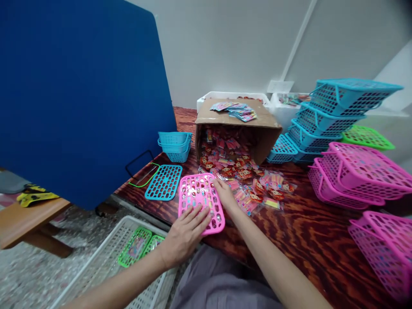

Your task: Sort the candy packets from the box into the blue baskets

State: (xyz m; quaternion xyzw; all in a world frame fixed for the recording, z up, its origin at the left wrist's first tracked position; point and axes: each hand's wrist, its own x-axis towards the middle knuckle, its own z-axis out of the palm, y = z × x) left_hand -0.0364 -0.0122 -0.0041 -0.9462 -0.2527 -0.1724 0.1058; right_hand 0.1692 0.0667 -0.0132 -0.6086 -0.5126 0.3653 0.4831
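Observation:
A pink plastic basket (200, 198) with an openwork lid on it lies at the table's front edge. Through the lid's holes, small coloured items show. My left hand (185, 238) rests flat on the near part of the lid, fingers stretched out. At the basket's right side, my right hand (225, 195) grips the rim, its thumb side partly hidden. Just left of the basket lies a loose blue lid (164, 183), with a green handle (143, 182) beside it. Right of my right hand, small plastic packets (257, 189) spill from a cardboard box (240, 118).
Blue baskets (322, 120) and pink baskets (363, 171) are stacked on the right. More blue baskets (174, 146) stand back left. A blue board (80, 86) rises on the left. Below the table edge, a white crate (96, 257) holds green baskets (137, 246).

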